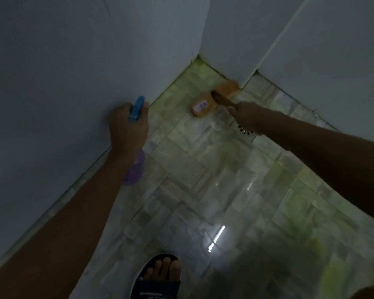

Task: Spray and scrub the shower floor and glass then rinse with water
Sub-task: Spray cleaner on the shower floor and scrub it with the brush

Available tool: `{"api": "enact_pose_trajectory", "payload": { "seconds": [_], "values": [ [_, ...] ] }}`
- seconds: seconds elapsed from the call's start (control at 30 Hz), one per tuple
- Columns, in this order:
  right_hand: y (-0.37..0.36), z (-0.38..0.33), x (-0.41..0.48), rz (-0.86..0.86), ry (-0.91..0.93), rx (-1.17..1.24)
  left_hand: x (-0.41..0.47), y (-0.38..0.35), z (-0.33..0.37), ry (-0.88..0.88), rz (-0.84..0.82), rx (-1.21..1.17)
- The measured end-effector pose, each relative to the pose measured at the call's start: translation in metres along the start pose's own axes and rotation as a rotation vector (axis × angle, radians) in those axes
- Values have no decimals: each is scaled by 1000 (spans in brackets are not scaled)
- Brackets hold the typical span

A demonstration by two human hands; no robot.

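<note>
Shower floor scrub step — right hand grips the orange brush at the corner, left hand clasps the spray bottle; next, likely strokes toward the drain.

Read from the middle of the view, the wall corner lies at twelve o'clock. The scrub brush rests on the shower floor at one o'clock, just before that corner. The right hand holds its handle above the floor drain, between two and three. The left hand grips the spray bottle at ten, beside the left wall. A sandalled foot stands at six.
</note>
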State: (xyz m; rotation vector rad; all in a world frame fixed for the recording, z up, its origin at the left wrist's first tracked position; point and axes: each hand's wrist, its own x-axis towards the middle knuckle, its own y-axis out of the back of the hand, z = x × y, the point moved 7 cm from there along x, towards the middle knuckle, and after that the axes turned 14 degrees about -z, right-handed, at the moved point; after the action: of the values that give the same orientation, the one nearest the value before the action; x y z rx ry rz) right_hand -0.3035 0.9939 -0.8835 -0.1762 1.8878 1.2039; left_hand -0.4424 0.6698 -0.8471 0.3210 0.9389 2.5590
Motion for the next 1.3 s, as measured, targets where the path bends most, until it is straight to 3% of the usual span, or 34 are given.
{"api": "enact_pose_trajectory", "payload": {
  "seconds": [0.1, 0.2, 0.33, 0.53, 0.7, 0.83, 0.97, 1.13, 1.23, 1.3],
  "values": [
    [19, -55, 43, 75, 64, 72, -1, -3, 0, -1, 6, 4],
    [5, -92, 42, 16, 174, 80, -1, -6, -2, 22, 5, 5],
    [-43, -53, -6, -65, 278, 19, -1, -2, -9, 101, 2, -50],
    [-14, 29, -23, -131, 70, -6, -2, -1, -7, 96, -26, -85],
    [27, -33, 38, 2, 66, 28, -4, -6, -5, 74, -54, -97],
    [19, -74, 58, 6, 102, 142, -5, -5, -5, 90, -56, -137],
    [-38, -42, -6, -35, 170, 108, -12, 4, -16, 181, -100, -115],
    [-48, 3, -46, -133, 62, 101, -45, 24, -26, 169, -235, -122],
    [-31, -36, -24, -74, -44, 218, -66, 44, -35, 145, -256, -130],
    [-32, -88, -10, -18, 3, 247, -79, 56, -44, 156, -231, -157]
  ]
}}
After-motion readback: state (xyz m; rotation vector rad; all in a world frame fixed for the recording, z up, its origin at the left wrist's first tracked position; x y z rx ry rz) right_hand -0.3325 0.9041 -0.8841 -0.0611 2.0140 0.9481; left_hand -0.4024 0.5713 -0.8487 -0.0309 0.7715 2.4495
